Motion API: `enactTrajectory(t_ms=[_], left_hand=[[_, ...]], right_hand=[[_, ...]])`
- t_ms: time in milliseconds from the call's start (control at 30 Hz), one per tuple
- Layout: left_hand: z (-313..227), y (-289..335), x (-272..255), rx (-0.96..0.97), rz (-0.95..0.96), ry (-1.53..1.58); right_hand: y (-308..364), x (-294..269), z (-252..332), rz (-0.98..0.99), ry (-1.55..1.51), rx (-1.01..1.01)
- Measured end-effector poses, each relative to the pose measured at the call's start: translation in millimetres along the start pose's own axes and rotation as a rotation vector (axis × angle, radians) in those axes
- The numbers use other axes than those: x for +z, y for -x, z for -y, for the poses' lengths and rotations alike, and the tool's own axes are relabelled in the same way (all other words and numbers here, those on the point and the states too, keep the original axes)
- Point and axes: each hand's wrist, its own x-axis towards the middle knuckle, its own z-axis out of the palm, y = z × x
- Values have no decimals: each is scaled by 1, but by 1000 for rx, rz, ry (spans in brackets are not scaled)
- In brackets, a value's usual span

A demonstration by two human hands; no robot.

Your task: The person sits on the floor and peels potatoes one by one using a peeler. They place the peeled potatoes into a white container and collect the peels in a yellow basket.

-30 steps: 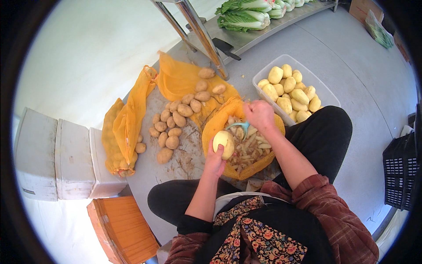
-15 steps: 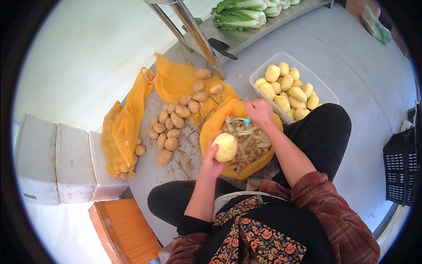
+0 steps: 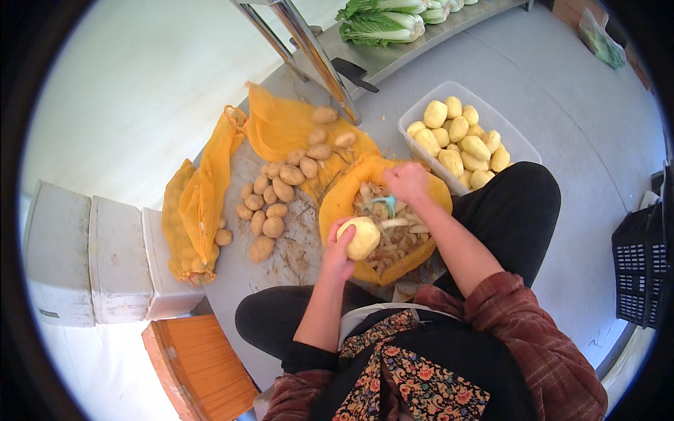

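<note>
In my left hand [image 3: 338,254] is a peeled, pale yellow potato [image 3: 363,238], gripped from its left side. My right hand [image 3: 407,181] is closed round the handle of a light-blue peeler [image 3: 386,203], whose head is up and to the right of the potato, apart from it. Both are over an orange mesh sack [image 3: 330,210] with its mouth rolled open between my legs. Potato peelings [image 3: 393,245] fill the sack. On the right, a clear plastic tub [image 3: 523,137] holds several peeled potatoes [image 3: 458,130].
Several unpeeled potatoes [image 3: 283,191] lie on the floor at left, beside orange mesh bags [image 3: 210,189]. White boxes [image 3: 119,259] and an orange box [image 3: 203,365] stand farther left. Cabbages [image 3: 382,29] rest on a low metal shelf [image 3: 449,42]; a black crate [image 3: 637,266] is far right.
My right hand and the peeler have moved slightly left and down. The potato in my left hand has shifted a little lower and to the right.
</note>
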Motion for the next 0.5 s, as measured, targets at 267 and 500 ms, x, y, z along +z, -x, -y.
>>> enactTrajectory(t_ms=[267, 500], left_hand=[[-10, -4, -1, -215, 35, 282], [-9, 6, 5, -315, 81, 166]], right_hand=[[-2, -5, -1, -78, -184, -42], [-3, -2, -1, -131, -143, 5]])
